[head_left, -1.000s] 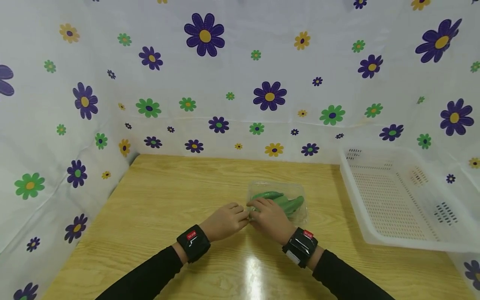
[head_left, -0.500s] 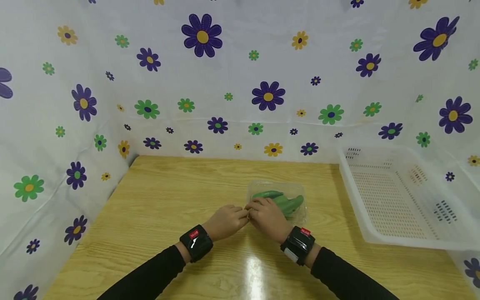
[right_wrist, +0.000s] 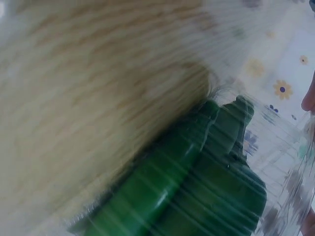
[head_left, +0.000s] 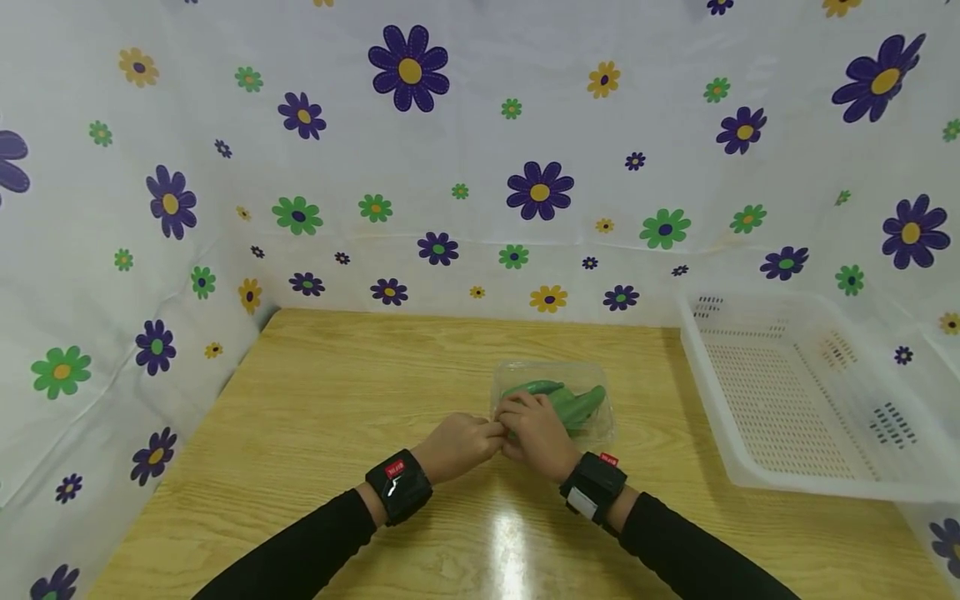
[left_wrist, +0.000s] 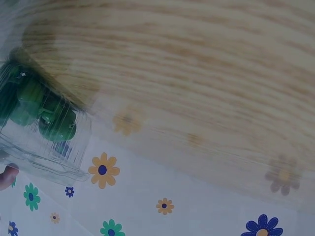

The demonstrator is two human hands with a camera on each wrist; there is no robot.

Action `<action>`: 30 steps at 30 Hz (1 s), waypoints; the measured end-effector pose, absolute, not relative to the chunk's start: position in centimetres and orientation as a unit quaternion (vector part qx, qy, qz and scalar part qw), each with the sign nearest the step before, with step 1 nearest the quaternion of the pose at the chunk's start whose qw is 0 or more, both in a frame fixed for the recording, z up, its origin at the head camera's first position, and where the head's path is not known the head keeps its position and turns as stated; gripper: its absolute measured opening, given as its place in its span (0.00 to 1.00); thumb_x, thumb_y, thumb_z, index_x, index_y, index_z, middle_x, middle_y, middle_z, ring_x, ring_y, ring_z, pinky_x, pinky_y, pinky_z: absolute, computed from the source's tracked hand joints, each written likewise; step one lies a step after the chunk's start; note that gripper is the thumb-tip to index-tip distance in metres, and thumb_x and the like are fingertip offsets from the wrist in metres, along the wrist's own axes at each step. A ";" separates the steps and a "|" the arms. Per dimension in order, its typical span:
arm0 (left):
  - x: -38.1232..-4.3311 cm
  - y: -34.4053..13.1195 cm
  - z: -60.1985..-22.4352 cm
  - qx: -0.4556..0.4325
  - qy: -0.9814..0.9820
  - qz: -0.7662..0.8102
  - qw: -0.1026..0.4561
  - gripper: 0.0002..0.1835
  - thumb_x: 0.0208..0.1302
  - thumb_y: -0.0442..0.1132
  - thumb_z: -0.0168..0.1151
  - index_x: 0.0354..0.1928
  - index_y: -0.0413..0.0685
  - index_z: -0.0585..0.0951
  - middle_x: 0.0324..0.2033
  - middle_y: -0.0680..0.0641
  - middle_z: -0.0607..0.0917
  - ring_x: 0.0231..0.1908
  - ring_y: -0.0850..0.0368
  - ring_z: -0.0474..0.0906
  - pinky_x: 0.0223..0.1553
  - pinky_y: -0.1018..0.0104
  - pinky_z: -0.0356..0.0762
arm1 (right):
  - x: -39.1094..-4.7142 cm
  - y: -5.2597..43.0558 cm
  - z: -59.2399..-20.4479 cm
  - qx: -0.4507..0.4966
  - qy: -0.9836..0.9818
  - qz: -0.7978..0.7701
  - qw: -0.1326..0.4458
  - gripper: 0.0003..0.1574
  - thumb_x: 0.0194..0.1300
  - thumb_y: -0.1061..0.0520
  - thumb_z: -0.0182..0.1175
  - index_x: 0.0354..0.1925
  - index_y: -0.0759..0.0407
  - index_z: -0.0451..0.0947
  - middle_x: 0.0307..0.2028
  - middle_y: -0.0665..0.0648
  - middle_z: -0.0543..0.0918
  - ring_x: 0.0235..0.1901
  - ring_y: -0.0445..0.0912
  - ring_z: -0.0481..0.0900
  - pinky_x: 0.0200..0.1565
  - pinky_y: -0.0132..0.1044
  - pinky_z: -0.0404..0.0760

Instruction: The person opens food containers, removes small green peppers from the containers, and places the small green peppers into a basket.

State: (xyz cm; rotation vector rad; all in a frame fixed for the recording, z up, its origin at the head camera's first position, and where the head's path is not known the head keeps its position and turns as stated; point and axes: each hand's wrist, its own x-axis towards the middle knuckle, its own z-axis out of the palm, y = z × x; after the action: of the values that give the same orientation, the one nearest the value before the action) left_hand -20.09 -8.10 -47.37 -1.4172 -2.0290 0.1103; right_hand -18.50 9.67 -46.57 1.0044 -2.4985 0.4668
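A clear plastic box (head_left: 555, 372) with green vegetables (head_left: 577, 407) inside lies on the table. Some of these look long and smooth like peppers; a rounded green one (left_wrist: 58, 123) shows through the ribbed wall in the left wrist view. My left hand (head_left: 459, 447) has its fingertips curled at the box's near left corner, where they seem to pinch the edge. Reaching over that same corner, my right hand (head_left: 538, 437) has bent fingers on the rim. The hands meet there and hide the exact grip. Long green vegetables (right_wrist: 147, 191) fill the lower right wrist view.
A white perforated plastic basket (head_left: 712, 417) stands to the right on the wooden table (head_left: 337, 375). White cloth (head_left: 465, 142) with printed flowers hangs behind the table and along its sides.
My left hand has shifted slightly right, so its fingertips sit closer to my right hand's fingers. The box has moved only a touch to the left.
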 end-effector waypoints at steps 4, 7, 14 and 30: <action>-19.9 -7.8 -47.2 -0.538 -0.782 0.040 0.312 0.06 0.51 0.39 0.71 0.28 0.54 0.82 0.21 0.61 0.78 0.14 0.71 0.56 0.19 0.79 0.44 | -18.5 9.7 -46.7 0.351 -0.898 0.189 0.184 0.06 0.53 0.57 0.69 0.31 0.51 0.81 0.36 0.48 0.82 0.48 0.47 0.75 0.47 0.46 0.73; -19.8 -7.8 -47.0 -0.538 -0.784 0.038 0.306 0.06 0.51 0.39 0.71 0.27 0.54 0.81 0.20 0.61 0.78 0.14 0.71 0.53 0.19 0.79 0.43 | -18.4 9.8 -46.6 0.351 -0.897 0.199 0.177 0.06 0.52 0.59 0.69 0.30 0.51 0.80 0.35 0.48 0.82 0.48 0.47 0.75 0.46 0.47 0.72; -20.2 -8.3 -47.1 -0.564 -0.759 0.054 0.322 0.03 0.55 0.40 0.68 0.28 0.55 0.82 0.26 0.61 0.80 0.16 0.71 0.60 0.20 0.80 0.47 | -18.6 9.8 -46.9 0.346 -0.895 0.230 0.161 0.07 0.52 0.62 0.67 0.27 0.51 0.78 0.34 0.48 0.82 0.48 0.48 0.74 0.46 0.48 0.70; -20.0 -8.8 -48.2 -0.574 -0.708 0.082 0.402 0.02 0.57 0.39 0.66 0.28 0.52 0.82 0.29 0.59 0.82 0.24 0.70 0.76 0.25 0.79 0.69 | -18.9 9.7 -47.6 0.382 -0.878 0.219 0.187 0.13 0.54 0.62 0.66 0.24 0.51 0.71 0.33 0.48 0.80 0.46 0.46 0.73 0.45 0.44 0.66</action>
State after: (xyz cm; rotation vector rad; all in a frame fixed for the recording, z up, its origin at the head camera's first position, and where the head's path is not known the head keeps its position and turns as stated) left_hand -19.95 -8.77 -48.23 -1.4515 -1.7904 0.2070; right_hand -18.89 9.72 -47.62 1.0762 -2.4721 0.6161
